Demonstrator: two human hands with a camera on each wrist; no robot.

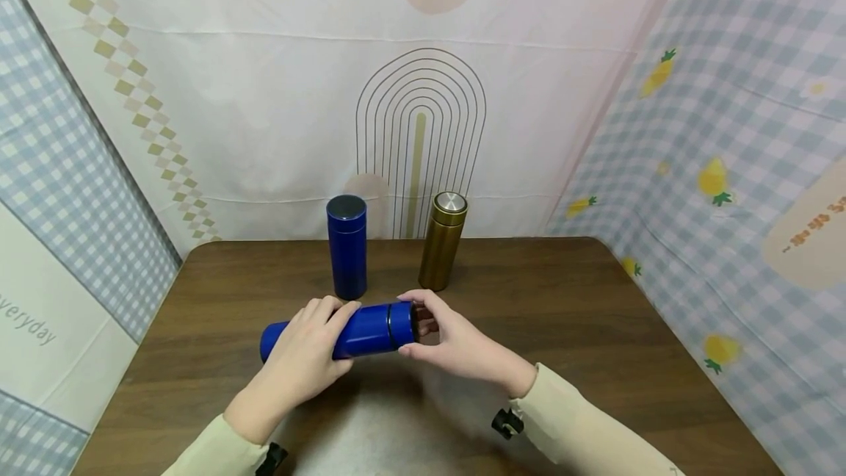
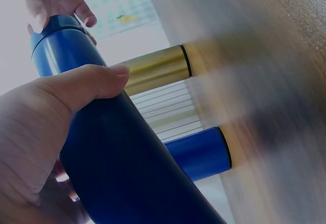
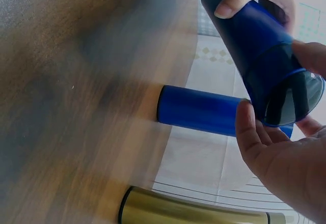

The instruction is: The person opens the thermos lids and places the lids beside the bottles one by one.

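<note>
A blue bottle [image 1: 370, 330] lies nearly level above the front of the table, its capped end toward the right. My left hand [image 1: 307, 347] grips its body, thumb over the near side, also seen in the left wrist view [image 2: 61, 112]. At the cap [image 3: 290, 94], the fingertips and thumb of my right hand [image 1: 463, 340] pinch the rim around the lid end. Behind stands a second blue bottle [image 1: 347, 252], upright, and to its right an upright gold bottle [image 1: 441, 244] with a silver-topped lid.
The brown wooden table [image 1: 562, 300] reaches back to a white patterned cloth [image 1: 264, 109]. Blue checked cloth [image 1: 714, 116] hangs at the right, and more hangs at the left. Both standing bottles are near the table's back edge.
</note>
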